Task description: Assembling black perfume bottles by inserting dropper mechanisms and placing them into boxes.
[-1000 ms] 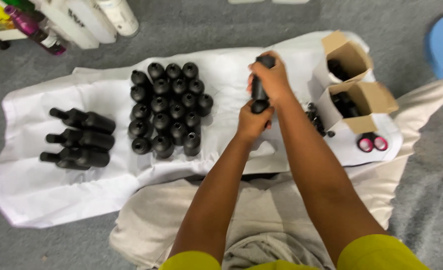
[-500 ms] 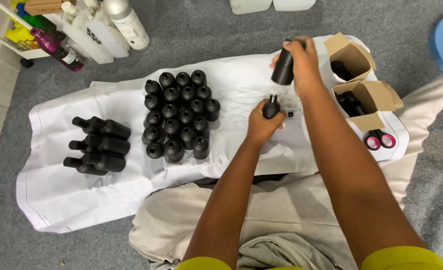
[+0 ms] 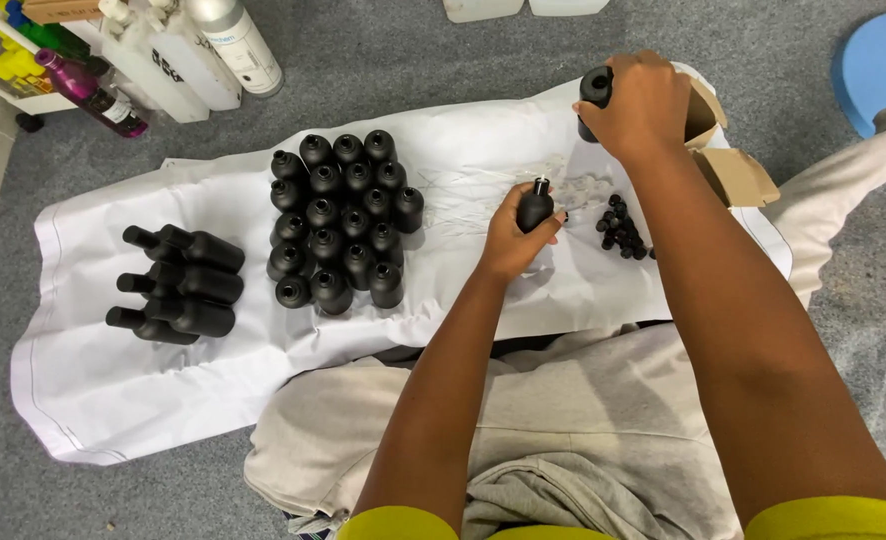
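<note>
My left hand point(image 3: 515, 235) grips a small black bottle point(image 3: 535, 206) upright over the white sheet point(image 3: 93, 390). Farther away, my right hand point(image 3: 643, 100) is wrapped around a second black bottle point(image 3: 595, 92) near the cardboard boxes point(image 3: 728, 170). A little pile of black caps point(image 3: 623, 228) lies on the sheet between my two arms. To the left of my left hand stands a tight cluster of several upright black bottles point(image 3: 338, 220). Three more black bottles point(image 3: 178, 283) lie on their sides at the sheet's left end.
White jugs and a spray can point(image 3: 198, 50) and a purple bottle point(image 3: 88, 90) stand at the top left on the grey carpet. A blue round object point(image 3: 883, 70) sits at the top right. Thin clear tubes point(image 3: 483, 190) lie on the sheet. My beige trousers point(image 3: 583, 400) fill the foreground.
My two hands have drawn apart: the right hand has carried its bottle away toward the boxes, while the left hand has stayed low over the sheet with the small bottle.
</note>
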